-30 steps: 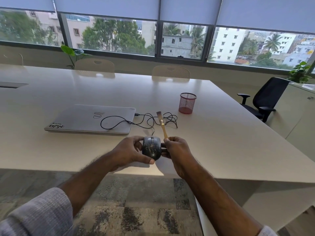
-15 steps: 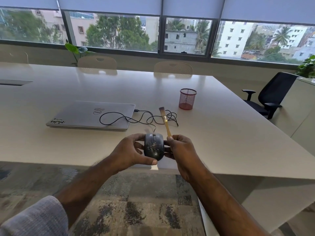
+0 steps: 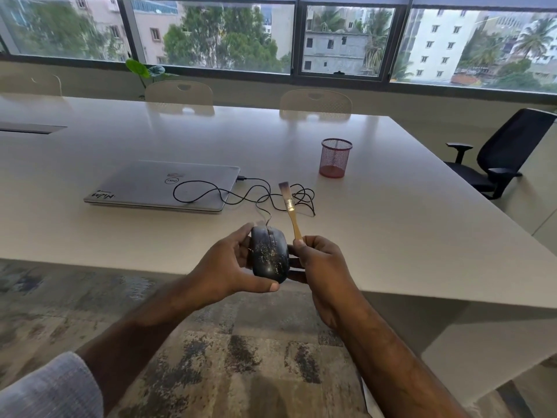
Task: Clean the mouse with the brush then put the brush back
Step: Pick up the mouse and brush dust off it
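Beyond your fingers lie a tangled cable (image 3: 259,196), closed laptop (image 3: 156,185) and red mesh cup (image 3: 335,158). Your left hand (image 3: 229,268) grips the speckled mouse (image 3: 269,254); your right hand (image 3: 322,260) pinches the brush (image 3: 290,211) upright beside it.

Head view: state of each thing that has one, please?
mouse: dusty, held off the table by left hand
brush: bristles up, pinched by right hand
laptop: lid closed, cable plugged in
mesh cup: upright, looks empty

Your left hand (image 3: 229,268) grips the speckled mouse (image 3: 269,254); your right hand (image 3: 321,262) pinches the brush (image 3: 290,211) upright above the tabletop (image 3: 391,236).
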